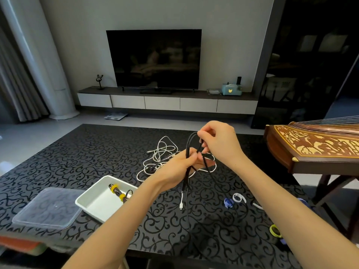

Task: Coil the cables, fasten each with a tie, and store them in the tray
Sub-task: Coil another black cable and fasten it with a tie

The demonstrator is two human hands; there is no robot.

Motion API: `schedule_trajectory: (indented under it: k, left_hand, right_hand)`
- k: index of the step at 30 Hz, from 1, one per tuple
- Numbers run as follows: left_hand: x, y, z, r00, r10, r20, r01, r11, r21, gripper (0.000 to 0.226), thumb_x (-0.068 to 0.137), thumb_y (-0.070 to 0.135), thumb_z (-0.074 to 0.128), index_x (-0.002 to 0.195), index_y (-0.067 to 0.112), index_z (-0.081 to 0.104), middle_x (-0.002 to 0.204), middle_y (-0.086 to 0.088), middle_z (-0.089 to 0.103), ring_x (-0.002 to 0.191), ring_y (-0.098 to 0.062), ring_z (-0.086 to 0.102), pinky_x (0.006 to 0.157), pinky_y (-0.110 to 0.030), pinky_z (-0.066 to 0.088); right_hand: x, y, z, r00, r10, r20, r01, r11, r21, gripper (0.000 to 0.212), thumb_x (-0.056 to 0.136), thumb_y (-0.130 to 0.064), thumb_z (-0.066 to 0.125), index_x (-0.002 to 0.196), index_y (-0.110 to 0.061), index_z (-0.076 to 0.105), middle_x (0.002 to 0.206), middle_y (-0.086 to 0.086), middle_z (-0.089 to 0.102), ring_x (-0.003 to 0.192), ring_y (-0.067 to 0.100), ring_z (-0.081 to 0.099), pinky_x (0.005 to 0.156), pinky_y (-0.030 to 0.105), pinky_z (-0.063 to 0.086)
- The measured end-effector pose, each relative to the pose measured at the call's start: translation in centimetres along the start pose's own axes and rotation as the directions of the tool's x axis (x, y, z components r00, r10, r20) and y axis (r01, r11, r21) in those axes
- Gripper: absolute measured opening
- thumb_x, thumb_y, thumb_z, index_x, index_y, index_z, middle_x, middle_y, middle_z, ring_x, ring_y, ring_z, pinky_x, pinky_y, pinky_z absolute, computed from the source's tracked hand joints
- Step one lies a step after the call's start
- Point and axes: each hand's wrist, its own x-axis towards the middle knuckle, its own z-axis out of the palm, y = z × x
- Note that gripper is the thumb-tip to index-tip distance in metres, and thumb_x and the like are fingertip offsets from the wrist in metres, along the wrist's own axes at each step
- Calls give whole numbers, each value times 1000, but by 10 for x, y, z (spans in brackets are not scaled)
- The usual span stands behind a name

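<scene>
The left grip (178, 166) holds loops of the long black cable (187, 144) together. The right grip (219, 144), at one o'clock, pinches it to shape another loop.

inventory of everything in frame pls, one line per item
black cable: 1, black with a white plug, held above the table, one end hanging down
white cables: count unclear, white, tangled on the table behind the hands
tray: 1, white, table front left
bundled cable: 1, dark with two yellow ties, inside the tray
lid: 1, clear, left of the tray
loose ties: several, blue, white and yellow-green, table right
table: 1, black with a scroll pattern
TV: 1, black, off, on the far wall unit
zither: 1, brown with pale inlay, right edge
left hand: grips the black cable
right hand: pinches the black cable's loop
</scene>
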Motion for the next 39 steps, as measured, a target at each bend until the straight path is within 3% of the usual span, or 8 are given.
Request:
schedule_trajectory:
  k: [6, 12, 16, 19, 23, 27, 30, 39]
  left_hand:
    - [2, 9, 8, 1000, 22, -14, -23, 993, -112, 24, 105, 17, 27, 100, 10, 50, 73, -5, 62, 80, -24, 63, 94, -44, 51]
    - [18, 28, 20, 970, 12, -243, -79, 960, -267, 29, 104, 13, 29, 80, 11, 44, 48, 7, 36, 40, -8, 39, 43, -21, 42]
    - [32, 57, 13, 917, 38, -397, -233, 860, -454, 32, 105, 20, 27, 78, 12, 41, 46, 7, 32, 35, -6, 29, 35, -18, 31]
    - [42, 74, 3, 848, 64, -526, -340, 826, -449, 31, 105, 19, 26, 76, 13, 38, 44, 9, 27, 33, -4, 22, 31, -16, 20]
    - [38, 90, -30, 750, 148, -644, -395, 882, -258, 32, 103, 15, 26, 73, 16, 37, 45, 7, 27, 32, -4, 20, 31, -17, 16]
    - [22, 92, -68, 611, 495, -618, -30, 794, 607, 27, 101, 24, 38, 74, 22, 41, 63, 5, 40, 52, -8, 37, 46, -18, 32]
    - [16, 74, -68, 724, 466, -509, 135, 628, 766, 32, 93, 47, 52, 73, 23, 43, 66, 9, 47, 57, -1, 43, 46, -8, 33]
    - [0, 21, -29, 979, -97, -181, 108, 993, 53, 66, 70, 74, 49, 80, 12, 67, 47, 10, 23, 39, -6, 20, 36, -17, 22]
  right_hand:
    - [7, 2, 3, 999, 42, -15, -40, 991, 125, 9, 93, -10, 55, 88, -8, 63, 74, 8, 65, 54, 8, 62, 53, 23, 56]
    - [7, 14, 7, 989, 119, -86, -103, 980, 173, 11, 94, -23, 54, 100, -19, 62, 94, 0, 64, 84, 13, 62, 73, 29, 53]
    - [-34, 28, 25, 880, 300, 370, -456, 751, 477, 41, 101, -43, 30, 124, -17, 54, 100, 6, 71, 90, 17, 69, 86, 27, 47]
    - [-71, 46, 31, 678, 67, 732, -625, 575, 527, 49, 98, -49, 31, 110, -12, 61, 76, 9, 70, 77, 25, 70, 91, 40, 48]
    - [-94, 78, 18, 650, -31, 759, -596, 599, 535, 24, 94, -27, 51, 92, -5, 60, 51, -5, 43, 46, 9, 43, 69, 31, 52]
    - [-86, 101, -3, 868, 255, 427, -397, 872, 286, 22, 100, -15, 45, 91, -6, 63, 53, -5, 39, 46, 6, 36, 51, 17, 38]
    - [-67, 76, -6, 956, 88, 280, -145, 972, 187, 23, 99, -15, 46, 86, -13, 66, 55, -12, 41, 47, 1, 35, 48, 13, 27]
    - [-13, -1, -11, 905, -266, 333, 249, 964, 92, 23, 98, -9, 45, 82, -7, 62, 51, -14, 47, 48, 2, 40, 51, 14, 29]
